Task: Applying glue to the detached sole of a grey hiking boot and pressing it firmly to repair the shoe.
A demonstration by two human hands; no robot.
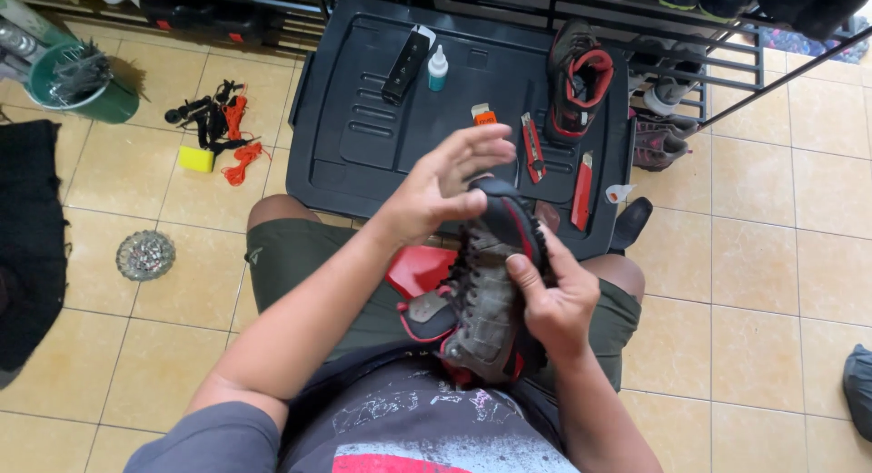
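Note:
A grey, black and red hiking shoe [486,291] rests on my lap, toe pointing away from me. My right hand [559,300] grips its right side, thumb across the laces. My left hand [450,178] hovers over the toe with the fingers spread and the thumb touching the black toe cap. A red insole or shoe part [420,269] lies under the shoe on my thigh.
A black plastic lid [363,137] in front of my knees carries the matching shoe [577,78], two red utility knives [532,146], [582,192], a small glue bottle [438,69], a black bar [406,64] and an orange piece [484,116]. Orange cord [238,142] lies left; a shoe rack [727,46] stands behind.

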